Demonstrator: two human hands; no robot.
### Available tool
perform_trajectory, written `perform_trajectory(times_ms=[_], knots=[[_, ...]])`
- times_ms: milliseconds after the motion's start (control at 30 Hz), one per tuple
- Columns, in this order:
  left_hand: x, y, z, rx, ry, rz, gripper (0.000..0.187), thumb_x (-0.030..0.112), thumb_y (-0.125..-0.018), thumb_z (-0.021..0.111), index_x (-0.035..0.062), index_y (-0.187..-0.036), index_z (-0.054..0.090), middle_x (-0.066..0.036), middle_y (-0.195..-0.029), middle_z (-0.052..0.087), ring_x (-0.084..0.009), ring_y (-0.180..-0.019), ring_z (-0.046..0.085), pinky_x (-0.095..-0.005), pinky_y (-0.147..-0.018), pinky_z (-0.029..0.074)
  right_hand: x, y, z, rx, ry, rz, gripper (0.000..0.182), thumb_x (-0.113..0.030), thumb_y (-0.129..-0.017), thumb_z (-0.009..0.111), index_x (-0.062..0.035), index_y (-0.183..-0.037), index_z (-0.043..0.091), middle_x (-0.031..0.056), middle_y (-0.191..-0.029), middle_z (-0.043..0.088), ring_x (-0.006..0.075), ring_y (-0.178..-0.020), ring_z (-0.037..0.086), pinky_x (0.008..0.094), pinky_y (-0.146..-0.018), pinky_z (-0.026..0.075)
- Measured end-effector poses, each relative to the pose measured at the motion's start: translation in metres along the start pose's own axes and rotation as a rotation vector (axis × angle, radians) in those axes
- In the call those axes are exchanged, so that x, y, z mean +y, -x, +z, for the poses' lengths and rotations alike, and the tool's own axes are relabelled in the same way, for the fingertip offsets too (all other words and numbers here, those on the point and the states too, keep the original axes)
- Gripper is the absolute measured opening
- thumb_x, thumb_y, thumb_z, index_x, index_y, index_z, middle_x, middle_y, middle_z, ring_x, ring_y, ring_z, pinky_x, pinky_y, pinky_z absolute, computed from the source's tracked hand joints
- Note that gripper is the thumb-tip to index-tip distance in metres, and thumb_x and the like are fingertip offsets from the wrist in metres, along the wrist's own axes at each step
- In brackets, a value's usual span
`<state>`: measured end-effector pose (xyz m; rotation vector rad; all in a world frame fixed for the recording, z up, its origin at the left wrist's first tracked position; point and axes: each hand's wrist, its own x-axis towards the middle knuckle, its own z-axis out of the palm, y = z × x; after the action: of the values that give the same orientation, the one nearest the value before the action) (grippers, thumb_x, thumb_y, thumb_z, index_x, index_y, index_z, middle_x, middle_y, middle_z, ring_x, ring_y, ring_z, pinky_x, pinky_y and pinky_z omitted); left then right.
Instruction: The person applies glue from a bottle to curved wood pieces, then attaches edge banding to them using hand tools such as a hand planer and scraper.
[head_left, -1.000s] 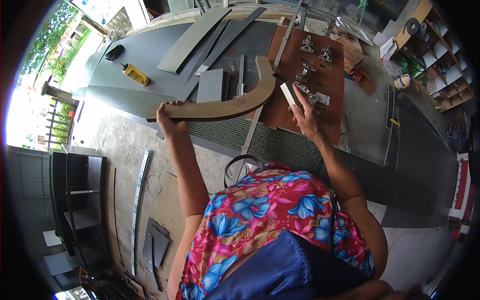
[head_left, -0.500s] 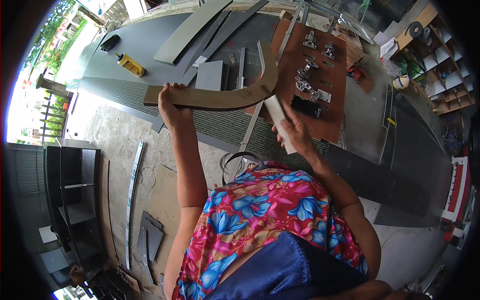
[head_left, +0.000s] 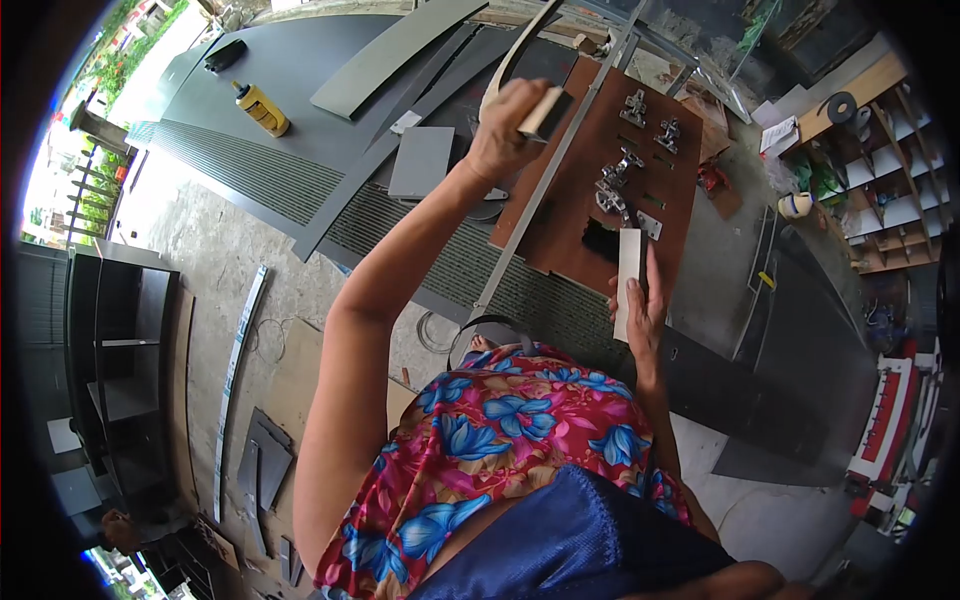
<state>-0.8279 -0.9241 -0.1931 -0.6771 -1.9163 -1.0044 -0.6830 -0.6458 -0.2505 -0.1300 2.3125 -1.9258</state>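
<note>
My left hand (head_left: 503, 128) is raised over the workbench, its fingers wrapped round a curved wooden piece (head_left: 541, 115). The cut end of this piece points toward me, while its bent part rises beyond the hand; the middle is hidden by my fingers. Lower and to the right, my right hand (head_left: 645, 308) grips a flat, pale rectangular block (head_left: 629, 268) that stands nearly upright. Behind the block lies a brown board (head_left: 560, 225) bearing several metal hinges (head_left: 622, 165) and a black bristly-looking item (head_left: 601, 240). The block and the curved piece are apart.
A yellow bottle (head_left: 262, 110) and grey panels (head_left: 420, 162) lie on the dark sheet at left. A metal bar (head_left: 560, 160) crosses the board's left side. Shelves (head_left: 890, 160) stand far right, a black cabinet (head_left: 125, 340) at left. A long strip (head_left: 240, 390) lies on the floor.
My left hand has moved up and right, turning the curved piece from sideways to end-on. My right hand has shifted right and down with the block, which is now more upright.
</note>
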Motion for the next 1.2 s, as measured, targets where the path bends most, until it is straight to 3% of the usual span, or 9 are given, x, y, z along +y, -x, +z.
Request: perform_trajectory(times_ms=[200,300,400,567,700,867,933,1033,1200], knots=[[-0.077,0.039,0.044,-0.468,-0.092,0.128,0.05,0.007,-0.069,0.07,0.0075,-0.117,0.056,-0.01,-0.118,0.057,-0.0305,-0.108,0.055,-0.0454,-0.101,0.04,0.005,0.005,-0.02,0.094,0.047,-0.006,0.054,-0.023,-0.099,0.041,-0.0175,-0.15,0.024,0.0067,-0.086,0.06,0.0084,-0.059,0.054,0.0232,-0.049,0.047],[-0.096,0.059,0.043,-0.549,-0.226,0.273,0.043,0.012,-0.075,0.065,0.0128,-0.118,0.058,-0.011,-0.123,0.055,-0.0286,-0.113,0.054,-0.0477,-0.102,0.039,0.005,0.005,-0.024,0.105,0.036,0.029,0.055,-0.022,-0.098,0.041,-0.0176,-0.15,0.024,0.0071,-0.086,0.06,0.0085,-0.059,0.053,0.0233,-0.05,0.046],[-0.106,0.075,0.036,-0.509,-0.394,0.209,0.039,0.015,-0.08,0.059,0.0167,-0.118,0.058,-0.012,-0.128,0.052,-0.0272,-0.116,0.053,-0.0486,-0.102,0.038,0.006,0.004,-0.023,0.106,0.04,0.071,0.055,-0.022,-0.098,0.041,-0.0177,-0.15,0.023,0.0071,-0.087,0.059,0.0084,-0.059,0.052,0.0229,-0.051,0.045],[-0.124,0.116,0.023,-0.58,-0.643,-0.107,0.04,0.016,-0.085,0.052,0.0185,-0.125,0.055,-0.02,-0.128,0.049,-0.0342,-0.115,0.052,-0.0441,-0.096,0.04,0.016,-0.01,-0.016,0.009,0.025,0.076,0.056,-0.021,-0.098,0.043,-0.0181,-0.15,0.021,0.0067,-0.088,0.059,0.0076,-0.059,0.051,0.0223,-0.052,0.044],[-0.123,0.133,0.023,-0.552,-0.85,-0.339,0.063,0.011,-0.086,0.051,0.0168,-0.146,0.03,-0.022,-0.137,0.039,-0.0325,-0.127,0.04,-0.0577,-0.104,0.029,0.011,-0.02,-0.005,-0.066,0.056,0.05,0.055,-0.021,-0.099,0.042,-0.0181,-0.15,0.022,0.0072,-0.089,0.059,0.0071,-0.058,0.051,0.0222,-0.05,0.045],[-0.11,0.113,-0.075,-0.174,-0.773,-0.426,0.055,0.016,-0.082,0.06,0.0096,-0.134,0.043,-0.019,-0.12,0.053,-0.0343,-0.111,0.051,-0.0486,-0.097,0.039,0.007,-0.027,0.003,-0.114,0.104,0.05,0.055,-0.023,-0.099,0.043,-0.0176,-0.15,0.023,0.0078,-0.088,0.059,0.0072,-0.058,0.052,0.0224,-0.049,0.046],[-0.104,0.131,-0.117,-0.005,-0.832,-0.66,0.057,0.028,-0.079,0.068,0.0064,-0.128,0.047,-0.018,-0.11,0.057,-0.0348,-0.102,0.055,-0.0452,-0.088,0.045,0.007,-0.029,0.005,-0.129,0.113,0.041,0.055,-0.024,-0.099,0.042,-0.0178,-0.15,0.023,0.0081,-0.088,0.059,0.0073,-0.058,0.052,0.0225,-0.049,0.046],[-0.086,0.15,-0.135,-0.149,-0.813,-0.967,0.089,0.053,-0.07,0.074,0.0022,-0.135,0.04,-0.023,-0.112,0.055,-0.0364,-0.104,0.054,-0.0464,-0.084,0.046,0.014,-0.034,0.01,-0.166,0.125,0.031,0.055,-0.021,-0.098,0.042,-0.0171,-0.15,0.023,0.0088,-0.091,0.061,0.0079,-0.06,0.053,0.0217,-0.048,0.046],[-0.058,0.138,-0.082,-0.447,-0.765,-1.232,0.117,0.058,-0.058,0.077,0.0058,-0.147,0.023,-0.025,-0.122,0.045,-0.0394,-0.115,0.045,-0.0498,-0.091,0.04,0.0,-0.042,0.038,-0.255,0.156,-0.02,0.056,-0.019,-0.098,0.044,-0.0158,-0.15,0.023,0.0095,-0.094,0.061,0.0081,-0.06,0.053,0.0226,-0.049,0.046]])
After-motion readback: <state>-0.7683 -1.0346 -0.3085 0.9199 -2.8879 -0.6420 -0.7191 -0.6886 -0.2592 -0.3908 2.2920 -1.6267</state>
